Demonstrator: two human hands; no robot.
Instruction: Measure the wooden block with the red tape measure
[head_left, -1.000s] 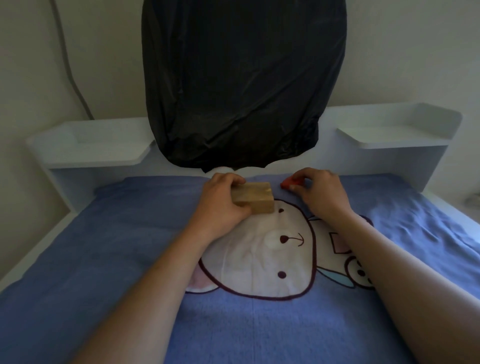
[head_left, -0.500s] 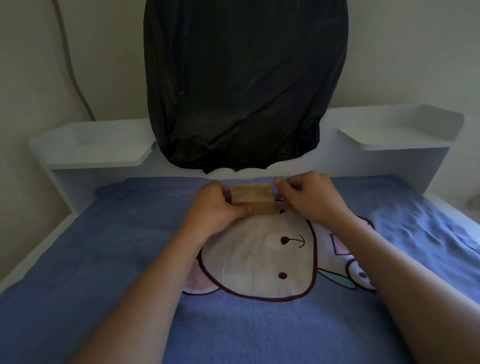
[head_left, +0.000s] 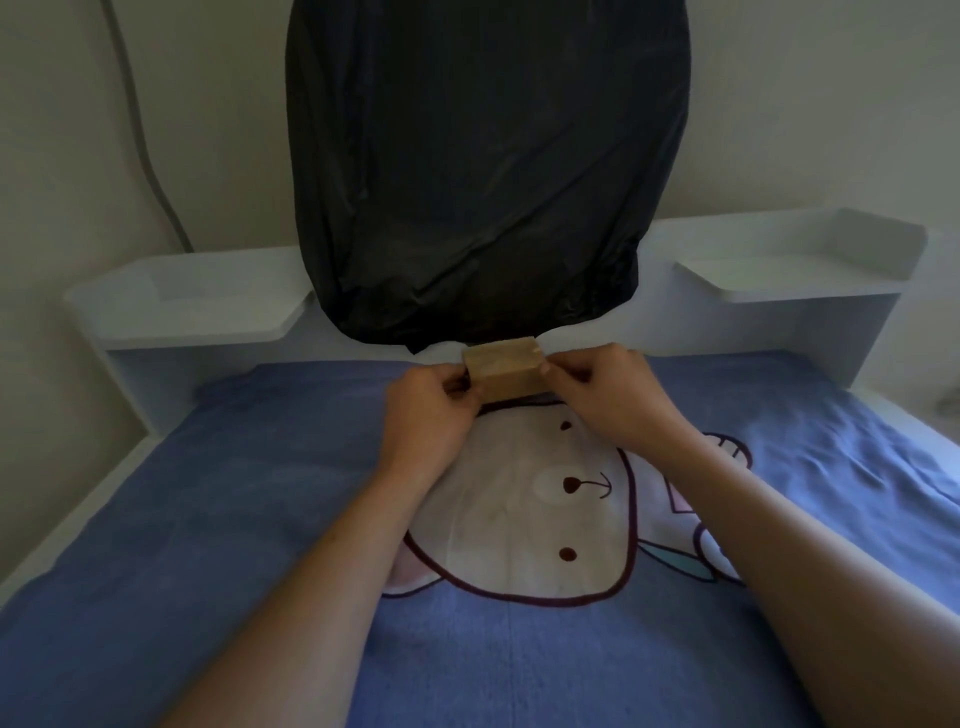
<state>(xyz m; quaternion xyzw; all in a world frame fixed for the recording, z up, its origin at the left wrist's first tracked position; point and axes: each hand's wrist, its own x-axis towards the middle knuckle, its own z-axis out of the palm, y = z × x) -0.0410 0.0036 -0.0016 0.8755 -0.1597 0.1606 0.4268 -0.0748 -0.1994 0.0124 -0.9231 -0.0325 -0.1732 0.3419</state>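
A tan wooden block (head_left: 506, 376) is lifted a little above the blue blanket (head_left: 249, 499), near the bed's head. My left hand (head_left: 426, 410) grips its left end, and my right hand (head_left: 608, 395) pinches its right end with thumb and fingers. The block's top and front faces show between the two hands. The red tape measure is not visible anywhere in the head view, and I cannot tell whether it is hidden under my right hand.
A large black plastic bag (head_left: 483, 171) hangs over the white headboard just behind the block. White shelves stand at the left (head_left: 192, 306) and right (head_left: 795, 270). A grey cable (head_left: 145, 156) runs down the wall. The blanket carries a white bear print (head_left: 519, 519).
My right hand left the red thing it touched on the blanket and moved left onto the block's right end. Both hands have since raised the block and moved it slightly toward the headboard.
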